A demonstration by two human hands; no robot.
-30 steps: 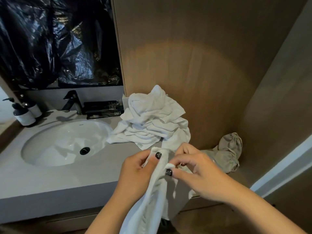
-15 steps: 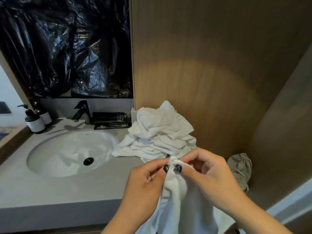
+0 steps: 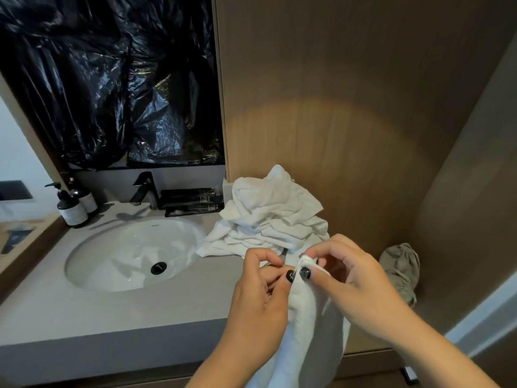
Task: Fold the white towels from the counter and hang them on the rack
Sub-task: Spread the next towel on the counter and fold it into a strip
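Pinching the towel (image 3: 305, 317) edge with my left hand (image 3: 258, 306) and right hand (image 3: 355, 287), thumbs together, to find its corners; the pile (image 3: 268, 219) waits on the counter (image 3: 112, 312).

towel pile (image 3: 270, 217) right of sink (image 3: 131, 254)

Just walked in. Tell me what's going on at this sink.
A person is sorting out one white towel in front of the counter. The left hand and right hand pinch its top edge together at one spot, thumbs side by side, and the rest hangs down below the counter edge. A heap of white towels sits unfolded on the counter right of the sink. No rack is in view.
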